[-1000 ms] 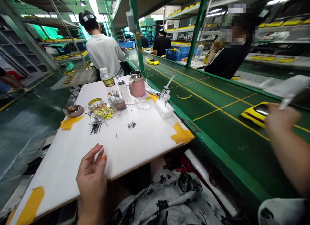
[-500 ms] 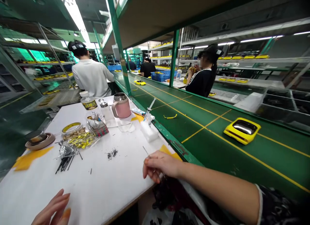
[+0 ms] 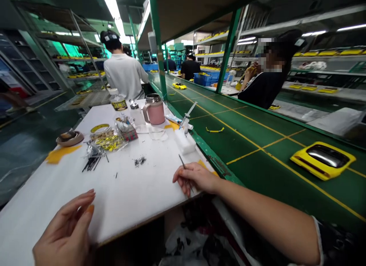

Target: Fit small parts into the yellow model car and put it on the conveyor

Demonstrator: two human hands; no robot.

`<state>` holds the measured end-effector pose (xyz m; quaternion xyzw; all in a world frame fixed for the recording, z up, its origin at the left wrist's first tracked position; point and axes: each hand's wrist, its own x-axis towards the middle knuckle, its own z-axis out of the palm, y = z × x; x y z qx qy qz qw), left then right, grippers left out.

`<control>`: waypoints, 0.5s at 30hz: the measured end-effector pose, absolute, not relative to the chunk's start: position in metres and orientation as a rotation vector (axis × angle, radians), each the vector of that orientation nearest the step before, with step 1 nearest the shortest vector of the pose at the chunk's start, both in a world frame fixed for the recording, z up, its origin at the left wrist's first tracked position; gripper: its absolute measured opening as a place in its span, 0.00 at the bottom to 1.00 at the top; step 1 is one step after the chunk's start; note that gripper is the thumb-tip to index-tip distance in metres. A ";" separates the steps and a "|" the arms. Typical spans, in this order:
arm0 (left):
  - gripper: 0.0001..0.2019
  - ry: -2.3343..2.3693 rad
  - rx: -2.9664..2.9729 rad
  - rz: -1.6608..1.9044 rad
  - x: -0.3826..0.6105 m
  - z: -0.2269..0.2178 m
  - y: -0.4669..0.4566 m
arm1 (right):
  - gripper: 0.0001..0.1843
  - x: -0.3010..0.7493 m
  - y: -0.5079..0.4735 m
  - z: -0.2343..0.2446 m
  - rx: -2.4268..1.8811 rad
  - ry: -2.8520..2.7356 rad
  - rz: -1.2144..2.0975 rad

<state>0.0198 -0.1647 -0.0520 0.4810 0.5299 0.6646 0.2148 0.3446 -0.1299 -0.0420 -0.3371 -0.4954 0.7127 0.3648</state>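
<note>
Right hand (image 3: 196, 178) in a narrow grip on a thin metal pin (image 3: 182, 161), left hand (image 3: 64, 231) wide open above the white surface (image 3: 137, 193)

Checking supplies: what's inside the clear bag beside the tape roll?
The clear bag holds small shiny yellow pieces; those underneath are covered by the top layer.

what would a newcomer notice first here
The bright yellow model car body on the green conveyor belt at the right stands out most, with its shiny silver panel. Nearer, the person's right hand holds a thin dark pin at the edge of the white work board, while the left hand is raised at the board's near edge. A pink mug stands at the board's far end.
</note>
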 end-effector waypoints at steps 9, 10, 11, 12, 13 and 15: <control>0.11 1.014 2.388 1.242 0.027 -0.139 -0.238 | 0.18 0.343 -0.135 -0.034 -0.846 -1.214 1.779; 0.11 1.060 2.374 0.867 0.028 -0.157 -0.238 | 0.17 0.343 -0.136 -0.034 -0.848 -1.214 1.774; 0.12 1.220 2.259 0.461 0.031 -0.173 -0.237 | 0.17 0.343 -0.137 -0.033 -0.850 -1.214 1.770; 0.12 1.300 2.194 0.292 0.035 -0.187 -0.234 | 0.16 0.343 -0.137 -0.033 -0.853 -1.214 1.767; 0.09 1.353 2.144 0.181 0.039 -0.197 -0.231 | 0.16 0.343 -0.137 -0.033 -0.856 -1.214 1.763; 0.10 1.433 2.055 0.007 0.048 -0.206 -0.229 | 0.16 0.344 -0.137 -0.032 -0.861 -1.215 1.755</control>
